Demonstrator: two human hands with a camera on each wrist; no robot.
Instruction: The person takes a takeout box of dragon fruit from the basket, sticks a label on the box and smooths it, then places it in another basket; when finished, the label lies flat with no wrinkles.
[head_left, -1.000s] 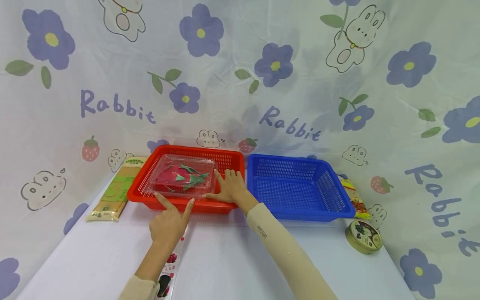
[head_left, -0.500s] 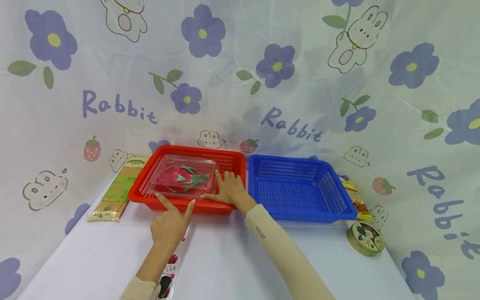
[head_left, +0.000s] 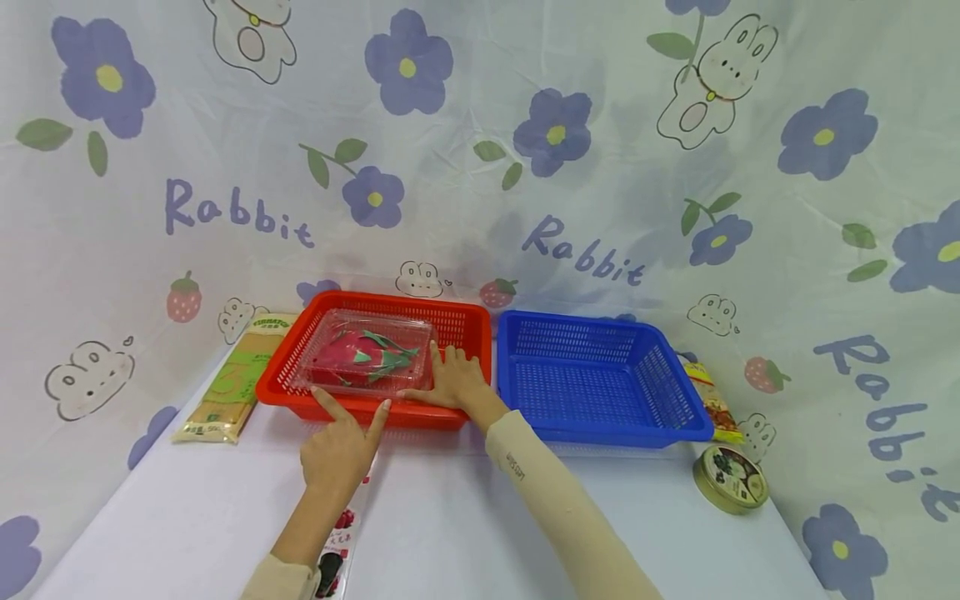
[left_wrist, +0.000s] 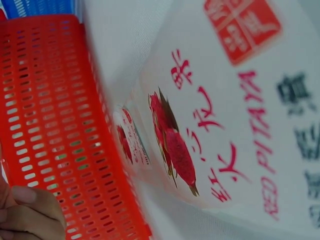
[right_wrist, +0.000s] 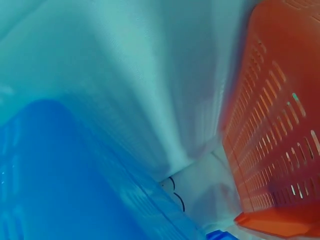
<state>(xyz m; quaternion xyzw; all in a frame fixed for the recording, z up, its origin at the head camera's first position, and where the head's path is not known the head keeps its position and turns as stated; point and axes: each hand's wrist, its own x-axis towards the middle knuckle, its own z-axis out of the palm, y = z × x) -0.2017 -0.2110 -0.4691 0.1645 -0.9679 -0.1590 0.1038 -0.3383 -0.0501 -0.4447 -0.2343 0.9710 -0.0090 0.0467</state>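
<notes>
Two hands at a boxed dragon fruit in the red basket

Left hand (head_left: 339, 446) touches the red basket (head_left: 457, 321)'s near rim with thumb and forefinger spread; right hand (head_left: 455, 379) lies flat inside, fingers straight, against the clear clamshell box (head_left: 365, 351)'s right end. Its long axis runs along that basket's length, fruit leaves pointing right. Thin and slick, it likely flexes; both short ends look like the surest hold.

Flower-and-rabbit printed cloth backdrop (head_left: 480, 167) behind a white-covered table (head_left: 450, 533).
</notes>
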